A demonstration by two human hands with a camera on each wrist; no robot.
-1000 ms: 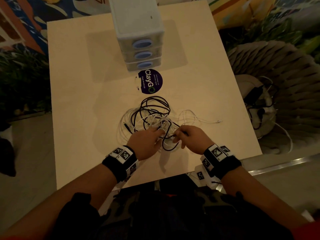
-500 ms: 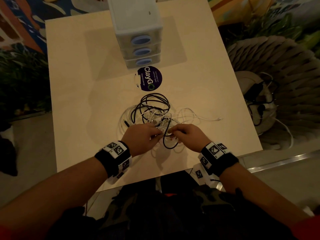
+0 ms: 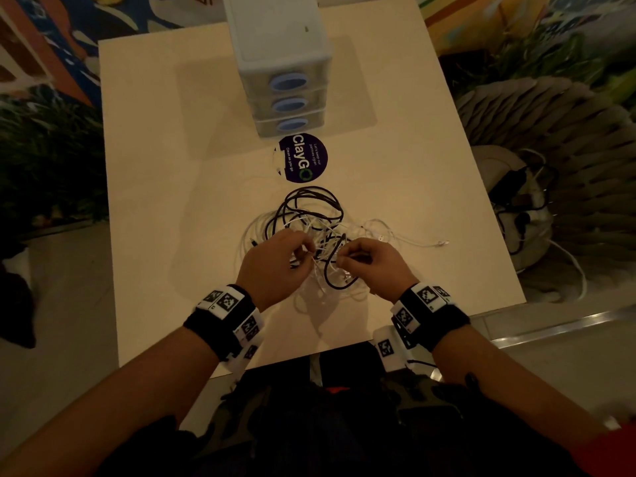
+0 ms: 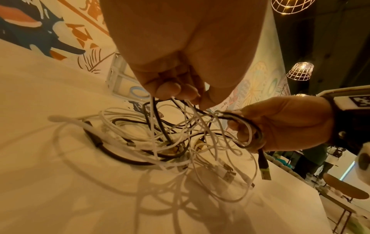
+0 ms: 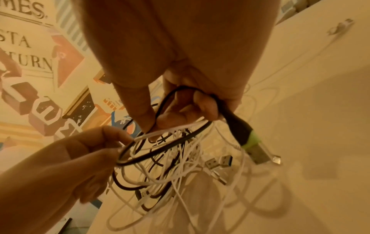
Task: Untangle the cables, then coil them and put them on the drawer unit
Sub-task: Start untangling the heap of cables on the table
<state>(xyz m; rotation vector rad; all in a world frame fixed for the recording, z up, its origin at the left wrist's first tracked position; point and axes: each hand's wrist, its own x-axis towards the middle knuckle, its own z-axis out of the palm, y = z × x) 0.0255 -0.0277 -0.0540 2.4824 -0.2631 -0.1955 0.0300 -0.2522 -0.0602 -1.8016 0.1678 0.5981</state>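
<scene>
Head view, compared with a second ago: both hands raised slightly off the table [image 3: 165,187], part of the tangle lifted with them; cable spread otherwise unchanged. Left hand [image 3: 275,266] pinching several white and black strands between fingertips [image 4: 170,90]. Right hand [image 3: 371,266] curled round a loop of black cable [image 5: 160,152], with a white strand caught at the thumb; black plug with green collar and metal tip [image 5: 252,142] hanging below the fingers. Remainder of the cables [image 3: 309,218] lying loose near the table's front edge, midway between the side edges; one white lead [image 3: 420,241] trailing toward the right edge.

Table: pale, matt, square-cornered. Drawer unit [image 3: 280,63] at the rear edge: translucent plastic, three drawers, blue oval pulls, nothing on top. Round dark sticker [image 3: 303,158] flat on the surface between unit and cables. Painted mural on the wall behind; wire-cage lamps [image 4: 300,71] overhead. Ribbed woven seat [image 3: 550,132] beside the right edge.

Cables: thin, round, smooth; several bare metal USB plugs [image 5: 218,163] among them.
</scene>
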